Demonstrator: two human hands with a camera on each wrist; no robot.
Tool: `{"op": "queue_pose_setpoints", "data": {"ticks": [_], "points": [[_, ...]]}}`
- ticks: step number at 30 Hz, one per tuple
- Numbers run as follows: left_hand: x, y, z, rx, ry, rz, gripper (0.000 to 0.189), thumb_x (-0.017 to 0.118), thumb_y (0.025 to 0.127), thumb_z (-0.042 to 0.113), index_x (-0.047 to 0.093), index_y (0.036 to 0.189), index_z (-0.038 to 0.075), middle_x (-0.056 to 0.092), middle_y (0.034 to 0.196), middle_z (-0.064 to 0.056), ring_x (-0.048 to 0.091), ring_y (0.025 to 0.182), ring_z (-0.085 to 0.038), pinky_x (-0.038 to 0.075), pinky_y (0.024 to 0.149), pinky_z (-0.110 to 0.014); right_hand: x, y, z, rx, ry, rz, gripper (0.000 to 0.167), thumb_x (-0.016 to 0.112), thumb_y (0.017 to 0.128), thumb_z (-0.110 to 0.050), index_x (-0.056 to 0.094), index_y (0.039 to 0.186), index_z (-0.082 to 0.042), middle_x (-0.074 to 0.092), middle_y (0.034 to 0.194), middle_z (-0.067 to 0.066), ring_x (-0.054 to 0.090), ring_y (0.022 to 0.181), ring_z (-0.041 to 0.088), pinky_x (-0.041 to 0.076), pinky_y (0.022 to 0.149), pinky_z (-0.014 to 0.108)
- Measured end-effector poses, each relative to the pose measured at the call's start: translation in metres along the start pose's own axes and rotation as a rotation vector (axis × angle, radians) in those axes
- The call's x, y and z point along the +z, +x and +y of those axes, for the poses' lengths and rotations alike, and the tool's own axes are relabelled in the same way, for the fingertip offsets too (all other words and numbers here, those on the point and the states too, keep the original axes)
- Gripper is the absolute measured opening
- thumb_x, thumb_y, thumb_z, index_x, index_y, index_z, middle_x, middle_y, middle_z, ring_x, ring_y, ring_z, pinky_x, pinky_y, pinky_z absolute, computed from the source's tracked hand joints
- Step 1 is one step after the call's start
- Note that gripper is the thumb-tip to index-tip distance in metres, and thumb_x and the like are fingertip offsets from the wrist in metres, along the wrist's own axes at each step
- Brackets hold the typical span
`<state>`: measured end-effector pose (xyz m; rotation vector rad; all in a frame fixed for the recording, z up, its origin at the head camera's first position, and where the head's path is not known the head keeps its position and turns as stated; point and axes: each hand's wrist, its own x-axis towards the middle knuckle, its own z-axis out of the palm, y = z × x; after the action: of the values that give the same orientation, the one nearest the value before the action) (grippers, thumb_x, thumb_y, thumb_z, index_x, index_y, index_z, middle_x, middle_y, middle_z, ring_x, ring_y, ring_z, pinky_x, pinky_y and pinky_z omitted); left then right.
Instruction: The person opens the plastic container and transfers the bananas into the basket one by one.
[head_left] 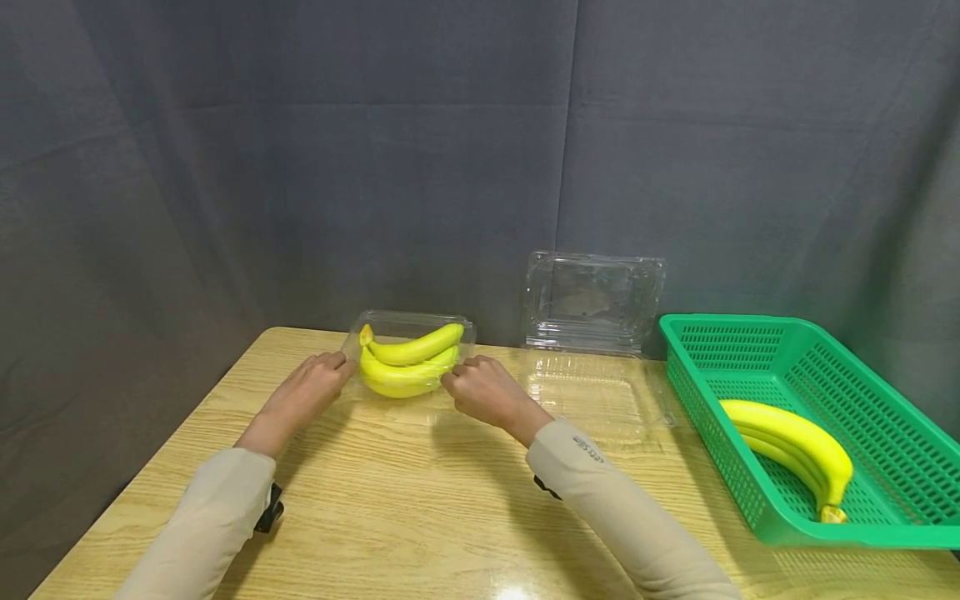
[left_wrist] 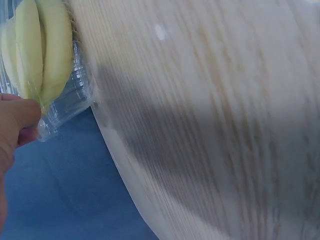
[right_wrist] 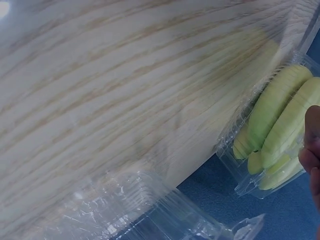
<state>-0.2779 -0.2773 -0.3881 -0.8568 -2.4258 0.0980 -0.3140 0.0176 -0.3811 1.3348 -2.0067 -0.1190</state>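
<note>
The left edge of a clear box [head_left: 416,316] is pinched by the left hand [head_left: 309,390], thumb and fingers drawn together; by the right hand [head_left: 489,392], its fingers curled, the opposite edge appears to be gripped, though that hand is partly cut off in the right wrist view. The box is thus held between the two hands, at the far edge of the counter [head_left: 420,508]. Inside it, bananas [head_left: 401,379] are laid lengthwise from hand to hand: the stem [head_left: 365,334] is pointed toward the left hand, the tips toward the right, the middle bowed to the near side. The box's own long axis is set the same way. Closing of the filled box is judged to be the step in hand; an even press along both gripped edges would seem to be called for next, though whether it is latched cannot be told. Just right of the right hand, an open box [head_left: 592,400] is set out, its lid [head_left: 592,304] raised before a dark curtain [head_left: 420,167]. Farther right, other bananas [head_left: 797,442] are held in a green basket [head_left: 720,454], stem end nearest, long axis slanting away.
</note>
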Motion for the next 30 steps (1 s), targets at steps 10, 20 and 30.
{"op": "queue_pose_setpoints", "data": {"ticks": [10, 20, 30], "points": [[0.001, 0.002, 0.005, 0.013, 0.033, 0.002, 0.03, 0.075, 0.069, -0.016, 0.057, 0.089, -0.003, 0.058, 0.078, -0.015, 0.057, 0.069, -0.028, 0.049, 0.059, -0.036, 0.001, -0.001, -0.001, 0.024, 0.002, 0.001, 0.017, 0.063, 0.074, 0.002, 0.058, 0.066, -0.012, 0.061, 0.063, 0.002, 0.058, 0.055, 0.016, 0.049, 0.052, 0.031], [0.002, 0.007, 0.011, 0.045, 0.079, 0.038, 0.035, 0.079, 0.063, -0.014, 0.055, 0.087, -0.005, 0.059, 0.077, -0.017, 0.059, 0.069, -0.03, 0.052, 0.059, -0.034, 0.0, -0.002, -0.004, 0.061, -0.034, -0.06, 0.014, 0.063, 0.073, 0.002, 0.057, 0.072, -0.01, 0.06, 0.065, 0.004, 0.057, 0.058, 0.019, 0.049, 0.055, 0.031], [0.001, 0.01, 0.015, 0.05, 0.095, 0.101, 0.031, 0.074, 0.066, -0.015, 0.053, 0.087, -0.004, 0.056, 0.074, -0.016, 0.056, 0.066, -0.029, 0.05, 0.054, -0.034, 0.001, -0.001, -0.002, 0.091, -0.09, -0.076, 0.012, 0.058, 0.078, 0.003, 0.054, 0.075, -0.008, 0.057, 0.065, 0.005, 0.054, 0.058, 0.02, 0.044, 0.052, 0.031]]}}
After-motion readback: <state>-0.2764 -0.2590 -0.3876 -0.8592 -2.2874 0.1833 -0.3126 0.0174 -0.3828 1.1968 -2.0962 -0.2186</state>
